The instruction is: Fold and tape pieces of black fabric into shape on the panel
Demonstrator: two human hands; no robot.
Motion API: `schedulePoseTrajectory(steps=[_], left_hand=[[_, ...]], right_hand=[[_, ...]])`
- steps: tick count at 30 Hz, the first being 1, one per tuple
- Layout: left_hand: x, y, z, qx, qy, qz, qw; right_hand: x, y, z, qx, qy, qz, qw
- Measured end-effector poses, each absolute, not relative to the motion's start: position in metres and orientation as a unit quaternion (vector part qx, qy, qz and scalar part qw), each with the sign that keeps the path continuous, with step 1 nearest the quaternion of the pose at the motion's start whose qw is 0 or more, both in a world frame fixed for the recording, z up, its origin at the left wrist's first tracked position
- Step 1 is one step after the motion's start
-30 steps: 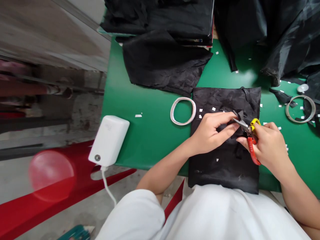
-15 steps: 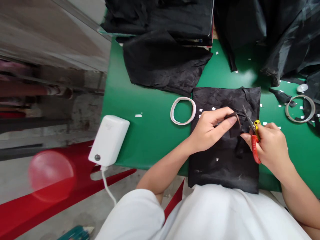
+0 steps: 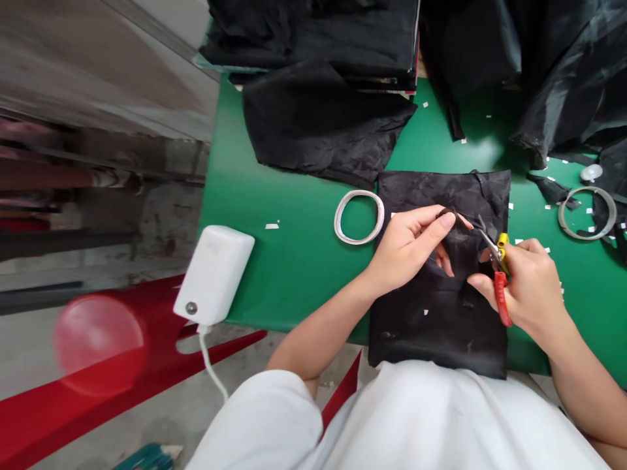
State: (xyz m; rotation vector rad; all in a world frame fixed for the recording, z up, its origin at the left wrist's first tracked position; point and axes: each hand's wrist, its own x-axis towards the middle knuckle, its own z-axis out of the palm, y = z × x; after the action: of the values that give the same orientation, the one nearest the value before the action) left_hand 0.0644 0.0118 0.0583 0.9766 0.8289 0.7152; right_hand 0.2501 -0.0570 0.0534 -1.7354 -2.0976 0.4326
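My left hand (image 3: 409, 245) pinches a small piece of black fabric (image 3: 463, 254) between thumb and fingers. Some of its fingertips show below the piece. In my right hand (image 3: 531, 281) are small scissors (image 3: 500, 281) with a red and a yellow handle. Their blades point up and left, close to the fabric's right edge; whether they touch it I cannot tell. Under both hands lies a flat black cloth rectangle (image 3: 435, 339) on the green table (image 3: 289, 261), reaching over its front edge. A white scrap lies on this cloth.
A roll of white tape (image 3: 338, 219) lies left of the cloth, another tape ring (image 3: 563, 222) at the right. A white power bank (image 3: 215, 271) with a cable sits at the left edge. Black fabric (image 3: 323, 127) is piled behind, and white scraps dot the table. A red stool (image 3: 161, 346) stands below left.
My left hand has shifted slightly left and turned the fabric, so more of it hangs down. The right thumb has come away from the piece, and the scissor blades sit slightly lower.
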Motion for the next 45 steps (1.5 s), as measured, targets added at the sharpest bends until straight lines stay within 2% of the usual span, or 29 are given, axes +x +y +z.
schedulePoseTrajectory(steps=[6,12,22,26,36,41,45], left_hand=[[0.065,0.011,0.06,0.452,0.376,0.291,0.755],[0.065,0.011,0.057,0.428,0.357,0.293,0.777],[0.07,0.006,0.054,0.451,0.36,0.229,0.784],[0.07,0.006,0.055,0.457,0.36,0.253,0.773],[0.064,0.015,0.051,0.417,0.411,0.415,0.696],[0.064,0.014,0.052,0.432,0.412,0.444,0.668],[0.066,0.014,0.056,0.455,0.419,0.438,0.652]], right_hand=[[0.246,-0.057,0.058,-0.623,-0.711,0.222,0.237],[0.245,-0.056,0.06,-0.609,-0.695,0.237,0.299],[0.245,-0.057,0.061,-0.625,-0.687,0.202,0.311],[0.245,-0.057,0.061,-0.625,-0.685,0.205,0.313],[0.248,-0.053,0.058,-0.64,-0.724,0.165,0.199],[0.249,-0.052,0.053,-0.672,-0.711,0.169,0.12],[0.248,-0.052,0.052,-0.667,-0.714,0.175,0.121]])
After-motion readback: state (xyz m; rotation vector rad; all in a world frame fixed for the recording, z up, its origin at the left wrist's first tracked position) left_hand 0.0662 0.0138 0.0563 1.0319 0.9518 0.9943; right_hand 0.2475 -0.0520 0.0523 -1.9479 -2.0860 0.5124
